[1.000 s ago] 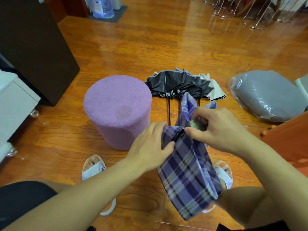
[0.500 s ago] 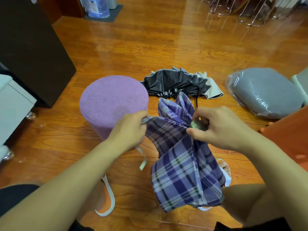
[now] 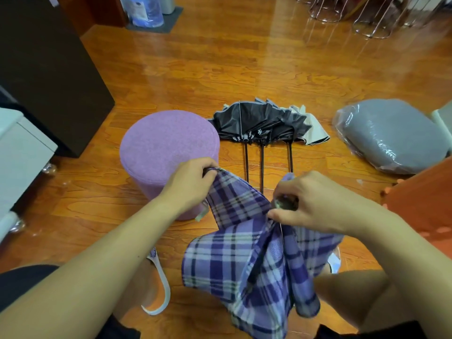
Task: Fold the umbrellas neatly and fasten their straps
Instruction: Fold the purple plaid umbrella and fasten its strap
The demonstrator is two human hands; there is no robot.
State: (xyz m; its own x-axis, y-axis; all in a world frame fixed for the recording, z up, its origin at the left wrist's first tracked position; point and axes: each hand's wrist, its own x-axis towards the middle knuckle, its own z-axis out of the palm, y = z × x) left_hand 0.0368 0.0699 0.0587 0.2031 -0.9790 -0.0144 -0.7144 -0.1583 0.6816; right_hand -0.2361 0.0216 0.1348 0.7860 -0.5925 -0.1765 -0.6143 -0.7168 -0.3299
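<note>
While both hands pinch the plaid umbrella (image 3: 247, 260) | left hand (image 3: 189, 184) fabric corner | right hand (image 3: 310, 204) centre.

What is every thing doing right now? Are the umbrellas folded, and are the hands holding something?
Purple plaid fabric umbrella: loose, canopy spread, held up by both hands.
Black umbrellas with thin shafts: lying on the floor, canopies crumpled, unfolded.
Left hand: pinching a canopy edge, pulled outward.
Right hand: gripping the plaid umbrella's top.
Round purple fabric stool: upright.
Grey plastic-wrapped cushion: lying on the floor.
</note>
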